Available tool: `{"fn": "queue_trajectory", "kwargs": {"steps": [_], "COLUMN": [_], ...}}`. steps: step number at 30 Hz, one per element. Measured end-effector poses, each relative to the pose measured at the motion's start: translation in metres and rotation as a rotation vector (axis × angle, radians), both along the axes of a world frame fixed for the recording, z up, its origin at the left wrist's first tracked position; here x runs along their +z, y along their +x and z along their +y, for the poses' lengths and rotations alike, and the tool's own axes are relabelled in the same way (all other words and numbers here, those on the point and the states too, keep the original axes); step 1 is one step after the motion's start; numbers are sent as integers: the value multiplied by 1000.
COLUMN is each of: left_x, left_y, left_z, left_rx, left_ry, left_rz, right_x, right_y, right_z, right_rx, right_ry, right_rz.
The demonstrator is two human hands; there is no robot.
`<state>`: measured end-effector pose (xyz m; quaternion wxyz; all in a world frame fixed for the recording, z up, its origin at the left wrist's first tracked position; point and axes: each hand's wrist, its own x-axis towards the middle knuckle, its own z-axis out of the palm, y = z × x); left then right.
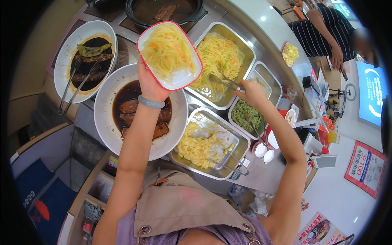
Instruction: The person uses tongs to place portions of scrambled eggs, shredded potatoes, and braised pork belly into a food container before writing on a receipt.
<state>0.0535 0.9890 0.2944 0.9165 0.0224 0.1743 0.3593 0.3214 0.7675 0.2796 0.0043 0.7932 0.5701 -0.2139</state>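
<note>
My left hand (152,82) holds a white, red-rimmed dish (183,80) of shredded yellow vegetable above a big white bowl (105,122) of braised meat in dark sauce. In my right hand (252,92) are metal tongs (225,82), their tips in the steel tray (247,46) of the same shredded vegetable. Nearer to me lies a steel tray (245,144) of scrambled egg (196,145) with tongs resting in it. Chopped green vegetable (245,116) fills a smaller tray under my right forearm, also with tongs.
A white oval bowl (59,70) with sauce and tongs stands at left; a black pot (199,12) is beyond. Across the white counter (266,18) a person (330,33) stands near a dish of egg (290,54). Small round tubs (260,149) sit right of the egg tray.
</note>
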Motion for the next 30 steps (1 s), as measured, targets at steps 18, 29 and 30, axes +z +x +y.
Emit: {"fn": "queue_trajectory", "kwargs": {"steps": [18,29,30], "left_x": [-22,-34,-34], "left_y": [15,76,82], "left_z": [-4,-32,-34], "left_rx": [-53,-198,-215], "left_ry": [-76,-100,-102], "left_rz": [67,-105,-118], "right_x": [33,185,192], "right_y": [-4,8,6], "right_z": [-41,-19,-15], "right_rx": [-730,-623,-610], "right_ry": [50,62,39], "right_rz": [997,807,785]}}
